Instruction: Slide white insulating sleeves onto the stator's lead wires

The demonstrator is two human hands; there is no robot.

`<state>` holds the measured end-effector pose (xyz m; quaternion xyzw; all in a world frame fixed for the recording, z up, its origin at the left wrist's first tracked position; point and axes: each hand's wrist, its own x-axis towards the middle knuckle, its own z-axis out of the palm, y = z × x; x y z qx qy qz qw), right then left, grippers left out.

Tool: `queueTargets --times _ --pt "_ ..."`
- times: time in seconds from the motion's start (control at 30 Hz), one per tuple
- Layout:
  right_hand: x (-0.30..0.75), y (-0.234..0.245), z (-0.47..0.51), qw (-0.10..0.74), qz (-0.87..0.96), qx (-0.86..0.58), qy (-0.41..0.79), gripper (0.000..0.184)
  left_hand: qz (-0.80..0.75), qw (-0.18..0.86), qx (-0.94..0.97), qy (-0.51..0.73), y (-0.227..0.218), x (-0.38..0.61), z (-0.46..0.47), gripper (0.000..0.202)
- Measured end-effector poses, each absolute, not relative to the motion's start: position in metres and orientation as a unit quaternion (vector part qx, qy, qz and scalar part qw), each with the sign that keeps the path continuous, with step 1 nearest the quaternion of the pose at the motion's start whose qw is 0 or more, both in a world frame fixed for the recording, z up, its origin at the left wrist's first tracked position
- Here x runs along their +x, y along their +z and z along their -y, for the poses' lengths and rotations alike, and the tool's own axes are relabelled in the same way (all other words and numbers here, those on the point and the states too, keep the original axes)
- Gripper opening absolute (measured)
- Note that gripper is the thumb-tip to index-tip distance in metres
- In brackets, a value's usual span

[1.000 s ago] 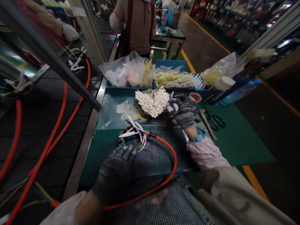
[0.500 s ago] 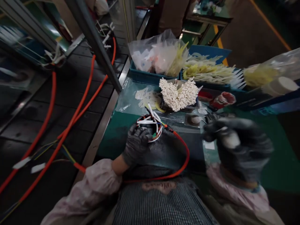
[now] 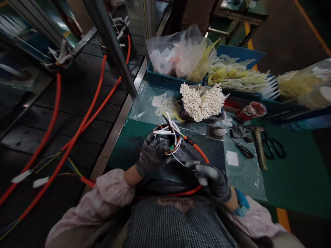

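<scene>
left hand point(image 3: 151, 155): fingers curled on wound stator point(image 3: 168, 139) | right hand point(image 3: 213, 179): fingers pinching thin white lead point(image 3: 178, 160) | orange cable point(image 3: 200, 153) loops across tabletop point(image 3: 284, 172)

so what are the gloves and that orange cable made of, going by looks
Gloves, left hand and right hand: dark grey knit fabric, probably coated, judging by the faint sheen on the fingers. Orange cable: smooth matte sheath, likely plastic or rubber, since it bends in a loop.
</scene>
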<state>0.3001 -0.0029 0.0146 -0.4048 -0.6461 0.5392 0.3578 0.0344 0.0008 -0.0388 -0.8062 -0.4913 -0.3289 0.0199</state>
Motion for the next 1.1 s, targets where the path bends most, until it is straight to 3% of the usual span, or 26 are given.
queueTargets --times 0.1,0.27,0.37,0.5,0.6,0.67,0.87,1.1 --pt "0.287 0.002 -0.02 0.272 0.76 -0.356 0.471 0.024 0.483 0.002 -0.807 -0.339 -0.035 0.034 -0.004 0.016" --pt "0.259 -0.011 -0.065 0.255 0.827 -0.374 0.332 0.037 0.455 -0.047 -0.807 -0.374 -0.028 0.033 -0.006 0.011" --pt "0.248 -0.008 -0.078 0.225 0.86 -0.353 0.293 0.035 0.457 -0.064 -0.801 -0.382 -0.026 0.034 -0.008 0.013" --pt "0.244 0.002 -0.08 0.257 0.838 -0.344 0.337 0.027 0.449 -0.041 -0.794 -0.407 -0.026 0.037 -0.011 0.006" --pt "0.248 0.011 -0.078 0.315 0.757 -0.33 0.468 0.028 0.452 -0.041 -0.792 -0.408 -0.028 0.036 -0.011 0.005" --pt "0.252 0.015 -0.08 0.301 0.735 -0.289 0.534 0.026 0.452 -0.044 -0.798 -0.397 -0.028 0.034 -0.01 0.01" --pt "0.257 0.008 -0.089 0.323 0.76 -0.301 0.477 0.011 0.462 -0.078 -0.804 -0.367 -0.024 0.03 -0.009 0.01" --pt "0.258 0.002 -0.09 0.337 0.77 -0.296 0.454 0.009 0.45 -0.061 -0.803 -0.386 -0.031 0.029 -0.014 0.011"
